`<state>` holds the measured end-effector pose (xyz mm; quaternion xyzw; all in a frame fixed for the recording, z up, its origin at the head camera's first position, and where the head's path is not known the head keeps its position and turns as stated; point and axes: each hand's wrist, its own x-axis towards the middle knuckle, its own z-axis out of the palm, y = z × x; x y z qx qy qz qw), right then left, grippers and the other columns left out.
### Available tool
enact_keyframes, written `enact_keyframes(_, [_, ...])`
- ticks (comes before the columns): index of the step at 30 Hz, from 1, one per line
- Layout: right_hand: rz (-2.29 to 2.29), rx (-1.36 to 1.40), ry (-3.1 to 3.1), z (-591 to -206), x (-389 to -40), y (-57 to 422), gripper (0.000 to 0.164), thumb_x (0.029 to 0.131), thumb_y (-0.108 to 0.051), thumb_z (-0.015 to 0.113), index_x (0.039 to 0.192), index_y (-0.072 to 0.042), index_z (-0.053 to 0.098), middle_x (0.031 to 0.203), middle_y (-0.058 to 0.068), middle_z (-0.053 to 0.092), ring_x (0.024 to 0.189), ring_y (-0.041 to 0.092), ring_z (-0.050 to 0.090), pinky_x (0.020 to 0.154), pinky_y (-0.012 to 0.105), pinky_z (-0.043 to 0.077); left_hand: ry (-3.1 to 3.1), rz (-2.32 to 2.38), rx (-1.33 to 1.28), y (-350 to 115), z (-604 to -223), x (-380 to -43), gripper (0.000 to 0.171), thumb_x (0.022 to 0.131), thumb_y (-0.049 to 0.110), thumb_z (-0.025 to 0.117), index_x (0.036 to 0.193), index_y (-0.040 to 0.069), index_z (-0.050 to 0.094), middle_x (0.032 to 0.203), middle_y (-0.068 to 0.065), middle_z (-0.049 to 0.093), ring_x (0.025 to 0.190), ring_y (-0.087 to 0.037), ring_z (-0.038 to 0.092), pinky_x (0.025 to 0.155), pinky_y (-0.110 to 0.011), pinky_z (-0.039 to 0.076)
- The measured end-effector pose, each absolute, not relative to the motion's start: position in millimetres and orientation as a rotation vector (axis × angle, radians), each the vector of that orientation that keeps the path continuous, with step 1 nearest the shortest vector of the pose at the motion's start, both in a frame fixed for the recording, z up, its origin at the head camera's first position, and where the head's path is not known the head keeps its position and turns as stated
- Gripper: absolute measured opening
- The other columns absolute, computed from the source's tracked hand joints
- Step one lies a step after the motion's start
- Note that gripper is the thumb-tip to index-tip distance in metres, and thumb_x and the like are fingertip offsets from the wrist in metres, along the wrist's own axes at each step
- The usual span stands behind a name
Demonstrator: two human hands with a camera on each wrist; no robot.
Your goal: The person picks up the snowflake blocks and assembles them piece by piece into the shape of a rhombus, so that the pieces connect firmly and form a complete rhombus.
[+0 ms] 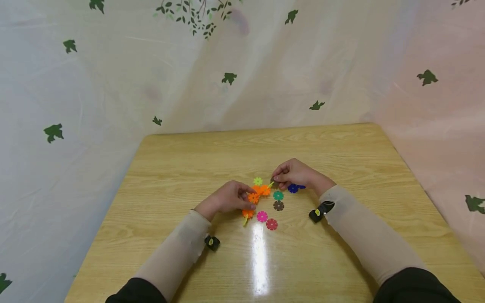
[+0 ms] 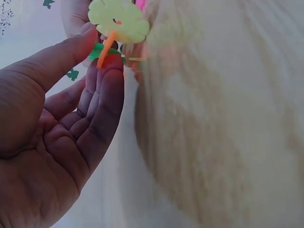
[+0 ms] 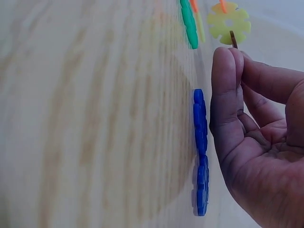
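Observation:
Flower-shaped plastic discs are slotted together into a chain of orange discs [image 1: 261,190] over the table. My left hand [image 1: 229,197] holds this chain between thumb and fingers at its left side. A yellow disc [image 3: 229,23] stands on edge at the chain's right end. Opposite, my right hand [image 1: 297,173] pinches a brown disc [image 3: 234,42], whose edge meets the yellow disc's slot. At the chain's lower end, another orange disc [image 1: 248,214] carries a yellow disc [image 2: 118,21], close to the left thumb tip in the left wrist view.
Loose on the wooden table [image 1: 182,160] lie a yellow-green disc [image 1: 258,181], a green disc [image 1: 278,195], a brown disc [image 1: 278,205], a pink disc [image 1: 262,216] and a red disc [image 1: 271,224]. Blue discs [image 1: 293,188] lie beneath my right hand. A patterned curtain [image 1: 265,54] hangs behind.

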<state>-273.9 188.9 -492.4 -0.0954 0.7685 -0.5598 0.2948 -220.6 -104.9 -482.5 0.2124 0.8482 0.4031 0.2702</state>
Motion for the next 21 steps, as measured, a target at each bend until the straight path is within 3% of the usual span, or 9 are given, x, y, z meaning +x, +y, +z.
enact_keyframes(14, [-1.446, -0.313, 2.037, -493.7, -276.1, 183.5, 0.023, 0.105, -0.003, 0.062, 0.124, 0.004, 0.073, 0.106, 0.014, 0.074, 0.085, 0.022, 0.071, 0.082, 0.041, 0.062, 2.331, 0.980, 0.632, -99.6, -476.6, -210.8, 0.048, 0.084, 0.044, 0.090, 0.117, 0.012, 0.074, 0.088, 0.003, 0.072, 0.075, -0.015, 0.065, 0.073, -0.034, 0.055])
enact_keyframes(18, [-1.423, -0.341, 2.066, -492.7, -276.1, 179.5, 0.020, 0.104, -0.003, 0.064, 0.121, 0.003, 0.074, 0.102, 0.013, 0.076, 0.083, 0.021, 0.071, 0.079, 0.040, 0.063, 2.370, 1.024, 0.618, -98.2, -477.6, -215.6, 0.037, 0.093, 0.045, 0.081, 0.113, 0.015, 0.075, 0.090, 0.003, 0.072, 0.075, -0.017, 0.067, 0.069, -0.033, 0.056])
enact_keyframes(21, [-1.431, -0.354, 2.077, -490.7, -276.2, 175.0, 0.017, 0.103, -0.001, 0.065, 0.116, 0.004, 0.075, 0.098, 0.013, 0.076, 0.080, 0.022, 0.072, 0.077, 0.041, 0.063, 2.395, 1.154, 0.559, -94.9, -480.2, -224.7, 0.025, 0.101, 0.037, 0.072, 0.114, 0.015, 0.075, 0.089, -0.004, 0.072, 0.070, -0.022, 0.067, 0.062, -0.035, 0.057])
